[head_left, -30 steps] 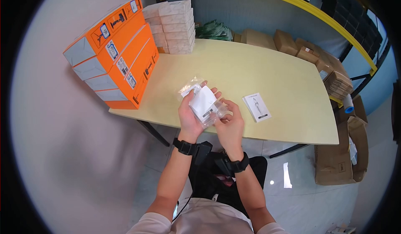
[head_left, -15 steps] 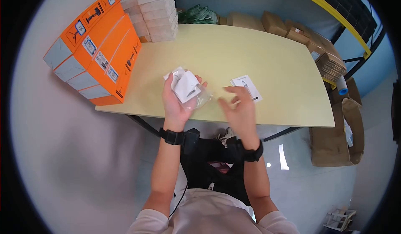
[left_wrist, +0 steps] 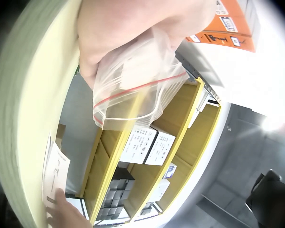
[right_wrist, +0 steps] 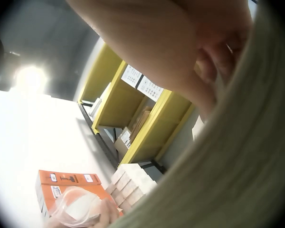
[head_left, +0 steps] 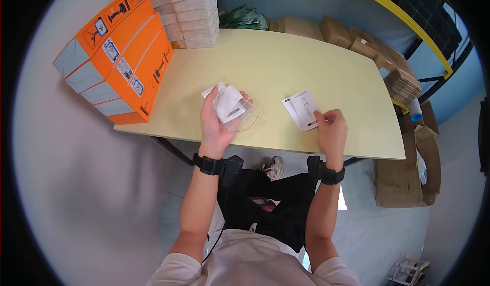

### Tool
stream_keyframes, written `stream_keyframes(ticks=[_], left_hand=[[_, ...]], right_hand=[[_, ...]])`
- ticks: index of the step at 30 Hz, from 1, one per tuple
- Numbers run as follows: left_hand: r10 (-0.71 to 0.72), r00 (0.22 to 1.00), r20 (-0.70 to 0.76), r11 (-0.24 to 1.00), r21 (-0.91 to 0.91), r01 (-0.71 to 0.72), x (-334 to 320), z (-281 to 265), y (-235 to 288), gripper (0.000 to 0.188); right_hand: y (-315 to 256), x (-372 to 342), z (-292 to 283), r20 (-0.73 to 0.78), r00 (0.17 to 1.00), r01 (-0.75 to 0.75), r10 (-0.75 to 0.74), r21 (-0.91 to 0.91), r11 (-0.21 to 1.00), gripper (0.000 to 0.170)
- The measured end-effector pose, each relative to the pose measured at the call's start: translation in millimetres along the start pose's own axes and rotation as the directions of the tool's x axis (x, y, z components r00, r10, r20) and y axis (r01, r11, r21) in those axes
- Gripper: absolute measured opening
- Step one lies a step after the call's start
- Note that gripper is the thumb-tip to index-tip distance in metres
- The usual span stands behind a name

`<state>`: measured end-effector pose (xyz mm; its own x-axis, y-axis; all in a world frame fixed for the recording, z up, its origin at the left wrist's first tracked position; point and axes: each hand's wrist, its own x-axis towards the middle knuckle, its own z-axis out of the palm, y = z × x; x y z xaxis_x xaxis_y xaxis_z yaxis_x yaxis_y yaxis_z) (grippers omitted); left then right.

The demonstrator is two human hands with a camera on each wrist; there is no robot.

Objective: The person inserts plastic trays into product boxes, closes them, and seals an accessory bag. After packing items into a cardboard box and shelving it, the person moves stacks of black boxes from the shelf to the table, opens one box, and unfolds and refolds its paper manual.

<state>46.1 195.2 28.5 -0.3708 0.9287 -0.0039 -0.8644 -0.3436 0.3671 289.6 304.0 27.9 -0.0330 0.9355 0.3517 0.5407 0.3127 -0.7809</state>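
Note:
My left hand [head_left: 213,130] holds a bundle of clear zip bags [head_left: 246,120] palm-up above the table's front part, thumb over the top. Folded white papers [head_left: 228,102] with a dark printed mark show in or on the bags. In the left wrist view the bags [left_wrist: 137,92] fan out, with a red line along the zip. My right hand [head_left: 334,133] pinches the lower right edge of a small stack of white printed leaflets [head_left: 298,108], slightly fanned on the table. The uppermost one bears a line drawing and a dark label.
Orange boxes [head_left: 125,61] are piled on the table's left end, beside a stack of white boxes [head_left: 191,18]. Behind the table [head_left: 260,64] lie green packets [head_left: 244,18] and brown cartons [head_left: 334,29]. An open carton [head_left: 400,184] stands on the floor at right.
My right hand has left the bags and moved right to the leaflets, where it now pinches their edge. My left hand still holds the bags. The view has shifted slightly.

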Motion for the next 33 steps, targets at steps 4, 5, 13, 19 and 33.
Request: stream_keyframes(ticks=[4,5,13,19,33], left_hand=[[0.042,0.999,0.002,0.999,0.022,-0.042,-4.0,3.0,-0.2,0.04],[0.039,0.999,0.017,0.999,0.016,-0.039,-4.0,2.6,0.0,0.041],[0.033,0.999,-0.026,0.999,-0.038,-0.034,-4.1,2.9,1.3,0.049],[0.047,0.999,0.012,0.997,-0.057,-0.046,-1.5,-5.9,2.2,0.048],[0.075,0.997,-0.03,0.997,-0.003,-0.075,-8.0,4.5,1.4,0.055]], right_hand=[[-4.7,-1.0,-13.8,0.093,0.991,-0.101,0.093,0.084,0.991,0.027],[-12.1,-5.8,-15.9,0.081,0.988,-0.146,0.128,0.285,0.947,0.026],[-52.8,-62.4,2.9,0.569,0.82,-0.474,0.062,0.614,0.631,0.028],[-70.4,-76.2,-5.2,0.602,0.794,-0.477,0.077,0.54,0.693,0.023],[-75.6,-75.1,11.0,0.641,0.766,-0.495,0.041,0.549,0.674,0.023]])
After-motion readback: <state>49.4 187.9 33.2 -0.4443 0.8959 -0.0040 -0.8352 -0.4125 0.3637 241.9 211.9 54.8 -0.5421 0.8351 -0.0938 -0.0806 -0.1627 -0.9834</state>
